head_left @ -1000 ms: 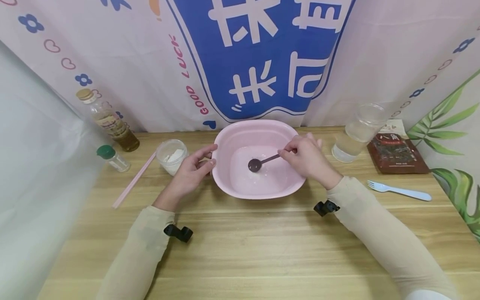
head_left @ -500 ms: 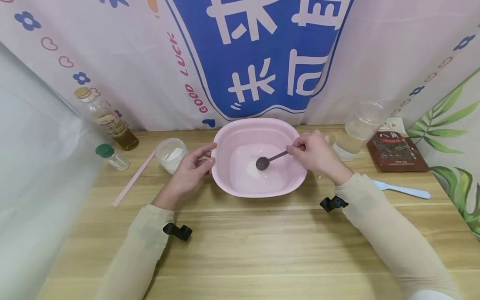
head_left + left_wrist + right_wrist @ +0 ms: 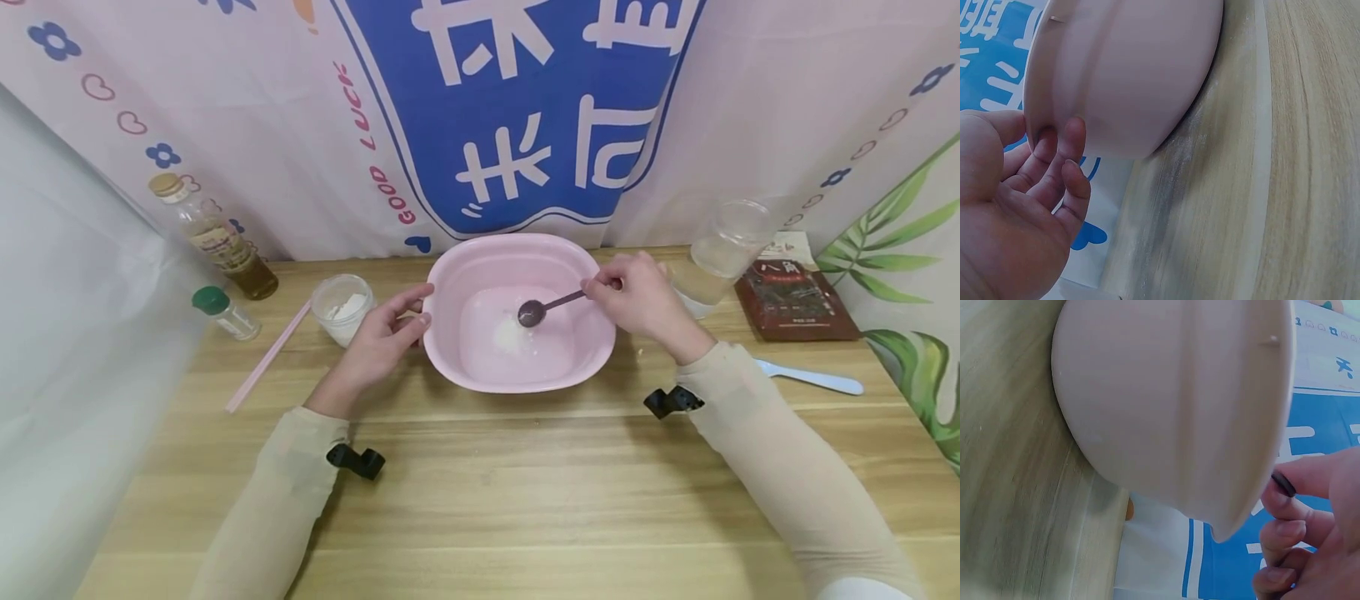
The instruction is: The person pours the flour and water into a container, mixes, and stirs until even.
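A pink plastic basin [image 3: 480, 379] stands on the wooden table, with some white powder [image 3: 510, 337] and a little liquid on its floor. My left hand [image 3: 384, 333] grips its left rim, thumb on the edge and fingers curled beneath, as the left wrist view shows with the hand [image 3: 1029, 181] close up. Between thumb and fingers, my right hand [image 3: 641, 296] pinches the handle of a dark brown measuring spoon [image 3: 532, 313]. The spoon's bowl hangs over the basin. In the right wrist view only the handle end [image 3: 1284, 484] shows; the basin wall [image 3: 1166, 412] hides the rest.
On the left are a jar of white powder [image 3: 343, 310], pink chopsticks [image 3: 268, 358], a green-capped shaker [image 3: 225, 312] and an oil bottle [image 3: 225, 250]. On the right are a clear container of liquid [image 3: 720, 258], a brown packet [image 3: 798, 300] and a blue fork [image 3: 813, 379], partly behind my sleeve.
My right hand has moved right with the measuring spoon, uncovering the white powder on the basin floor. The left hand keeps its place on the rim.
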Action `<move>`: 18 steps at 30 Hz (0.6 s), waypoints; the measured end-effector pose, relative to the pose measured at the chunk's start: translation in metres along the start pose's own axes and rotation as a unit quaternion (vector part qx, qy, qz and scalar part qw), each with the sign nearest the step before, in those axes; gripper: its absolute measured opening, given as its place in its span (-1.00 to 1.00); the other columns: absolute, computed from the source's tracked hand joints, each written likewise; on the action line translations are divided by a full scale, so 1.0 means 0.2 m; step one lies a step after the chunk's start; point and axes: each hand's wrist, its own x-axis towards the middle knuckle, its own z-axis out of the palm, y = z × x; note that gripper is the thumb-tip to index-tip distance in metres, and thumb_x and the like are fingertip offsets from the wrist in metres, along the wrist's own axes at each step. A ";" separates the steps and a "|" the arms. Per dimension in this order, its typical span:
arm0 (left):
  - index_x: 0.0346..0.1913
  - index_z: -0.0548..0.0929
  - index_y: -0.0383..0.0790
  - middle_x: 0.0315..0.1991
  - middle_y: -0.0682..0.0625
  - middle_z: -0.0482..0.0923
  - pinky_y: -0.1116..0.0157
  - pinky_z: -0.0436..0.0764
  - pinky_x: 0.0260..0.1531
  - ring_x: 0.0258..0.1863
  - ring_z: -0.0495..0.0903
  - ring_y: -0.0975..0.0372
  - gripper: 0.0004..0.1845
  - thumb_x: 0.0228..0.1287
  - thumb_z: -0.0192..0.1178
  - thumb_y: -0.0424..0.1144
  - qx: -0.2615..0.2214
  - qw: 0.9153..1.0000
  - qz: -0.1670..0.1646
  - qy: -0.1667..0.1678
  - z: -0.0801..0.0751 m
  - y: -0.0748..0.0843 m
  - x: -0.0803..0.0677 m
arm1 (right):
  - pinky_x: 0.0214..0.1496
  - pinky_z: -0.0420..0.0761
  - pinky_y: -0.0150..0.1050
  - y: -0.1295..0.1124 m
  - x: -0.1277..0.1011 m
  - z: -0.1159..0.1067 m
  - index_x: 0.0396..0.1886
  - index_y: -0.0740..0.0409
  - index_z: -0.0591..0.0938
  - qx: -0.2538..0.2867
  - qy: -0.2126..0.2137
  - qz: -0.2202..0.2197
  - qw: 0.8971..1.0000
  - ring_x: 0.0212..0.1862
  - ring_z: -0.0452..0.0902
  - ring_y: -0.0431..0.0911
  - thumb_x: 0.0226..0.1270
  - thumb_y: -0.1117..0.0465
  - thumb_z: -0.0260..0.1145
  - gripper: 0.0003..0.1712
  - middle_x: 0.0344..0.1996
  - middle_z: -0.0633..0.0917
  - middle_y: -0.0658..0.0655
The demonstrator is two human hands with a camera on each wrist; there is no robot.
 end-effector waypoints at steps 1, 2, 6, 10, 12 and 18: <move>0.62 0.36 -0.33 0.20 -0.31 0.49 0.42 0.78 -0.08 -0.12 0.71 0.38 -0.45 0.68 0.07 -0.36 -0.001 1.000 0.000 0.001 0.00 0.00 0.00 | 0.14 0.17 0.11 0.00 0.00 0.00 -0.47 0.22 0.78 -0.004 -0.005 -0.003 1.000 -0.12 0.39 0.16 0.49 0.17 0.37 -0.69 -0.48 0.65 0.17; 0.62 0.36 -0.33 0.20 -0.32 0.49 0.42 0.78 -0.09 -0.12 0.71 0.38 -0.45 0.68 0.07 -0.37 0.000 1.000 0.002 0.001 0.00 0.00 0.00 | 0.16 0.16 0.13 0.00 0.00 0.00 -0.50 0.20 0.76 -0.007 -0.010 -0.004 1.000 -0.12 0.39 0.15 0.48 0.17 0.38 -0.68 -0.48 0.65 0.16; 0.62 0.35 -0.35 0.20 -0.33 0.49 0.43 0.77 -0.09 -0.12 0.70 0.39 -0.45 0.68 0.07 -0.38 -0.004 1.000 0.005 0.000 0.00 -0.01 0.00 | 0.22 0.11 0.18 0.01 -0.02 0.01 -0.53 0.15 0.73 -0.011 -0.021 -0.003 1.000 -0.08 0.39 0.14 0.48 0.17 0.40 -0.68 -0.44 0.67 0.14; 0.62 0.36 -0.33 0.21 -0.32 0.48 0.42 0.78 -0.07 -0.09 0.71 0.38 -0.45 0.68 0.07 -0.37 -0.008 1.000 0.000 -0.001 0.00 -0.01 0.01 | 0.18 0.16 0.10 0.00 -0.01 0.01 -0.44 0.20 0.78 -0.005 -0.012 0.005 1.000 -0.11 0.41 0.13 0.51 0.16 0.40 -0.70 -0.44 0.67 0.16; 0.62 0.36 -0.32 0.22 -0.33 0.48 0.43 0.78 -0.07 -0.07 0.71 0.38 -0.45 0.68 0.07 -0.37 -0.007 1.000 -0.002 -0.001 0.01 -0.01 0.01 | 0.11 0.23 0.03 -0.01 -0.01 0.01 -0.39 0.22 0.81 0.004 -0.011 0.009 1.000 -0.13 0.42 0.12 0.52 0.14 0.40 -0.71 -0.45 0.65 0.16; 0.62 0.36 -0.31 0.24 -0.35 0.47 0.43 0.78 -0.06 -0.06 0.71 0.37 -0.45 0.68 0.07 -0.37 -0.004 1.000 -0.004 -0.001 0.01 0.00 0.01 | 0.19 0.22 0.08 -0.04 0.00 0.08 -0.37 0.23 0.83 0.013 -0.038 -0.004 0.999 -0.10 0.44 0.11 0.51 0.14 0.41 -0.72 -0.43 0.68 0.15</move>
